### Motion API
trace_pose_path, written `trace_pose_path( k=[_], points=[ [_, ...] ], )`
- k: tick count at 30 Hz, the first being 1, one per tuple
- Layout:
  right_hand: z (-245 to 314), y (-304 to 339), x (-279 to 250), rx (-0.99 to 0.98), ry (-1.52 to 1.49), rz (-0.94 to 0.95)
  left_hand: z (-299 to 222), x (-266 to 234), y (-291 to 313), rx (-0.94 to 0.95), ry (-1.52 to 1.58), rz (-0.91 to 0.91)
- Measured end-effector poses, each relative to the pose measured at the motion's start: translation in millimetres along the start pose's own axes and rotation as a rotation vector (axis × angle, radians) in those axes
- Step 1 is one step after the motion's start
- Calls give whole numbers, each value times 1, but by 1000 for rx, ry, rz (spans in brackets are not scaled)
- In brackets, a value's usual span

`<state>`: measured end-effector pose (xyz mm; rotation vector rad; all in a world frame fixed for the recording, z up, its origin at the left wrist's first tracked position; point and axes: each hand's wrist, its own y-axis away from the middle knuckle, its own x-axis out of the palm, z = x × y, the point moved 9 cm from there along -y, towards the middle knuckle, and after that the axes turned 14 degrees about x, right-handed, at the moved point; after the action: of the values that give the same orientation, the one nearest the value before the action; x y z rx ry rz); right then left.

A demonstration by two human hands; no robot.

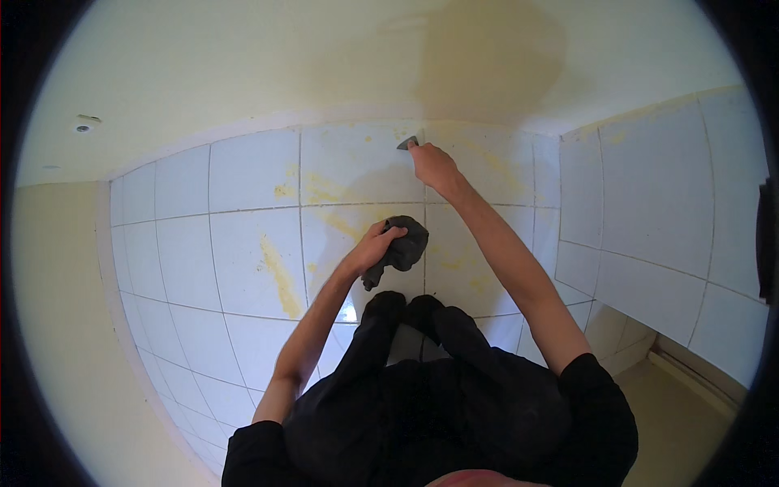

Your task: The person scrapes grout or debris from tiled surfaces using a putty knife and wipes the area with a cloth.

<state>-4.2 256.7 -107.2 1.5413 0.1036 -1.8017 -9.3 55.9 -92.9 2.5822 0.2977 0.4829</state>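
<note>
My right hand (436, 166) is closed round a scraper (405, 144), whose small grey blade points left from the fingers. The blade is close to the upper edge of the white tiles (251, 174); whether it touches them I cannot tell. My left hand (374, 247) grips a bunched dark grey cloth (408, 243), part of which hangs down, above my dark shoes (385, 305). Yellow smears (280, 276) and small yellow spots mark the tiles around both hands.
A cream wall (268, 73) borders the tiles at the far side, with a shadow on it. More tiles (657, 178) stand at an angle on the right, with a dark object (764, 243) at the rim. A small round fixture (83, 125) sits at the upper left.
</note>
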Motion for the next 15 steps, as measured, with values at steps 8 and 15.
trace_pose_path(
  k=[8,15],
  points=[
    [-3,13,-3,74,-37,57,6,-5,-1,17,35,13],
    [-10,6,-1,91,-41,4,2,-2,-4,15,22,12]
  ],
)
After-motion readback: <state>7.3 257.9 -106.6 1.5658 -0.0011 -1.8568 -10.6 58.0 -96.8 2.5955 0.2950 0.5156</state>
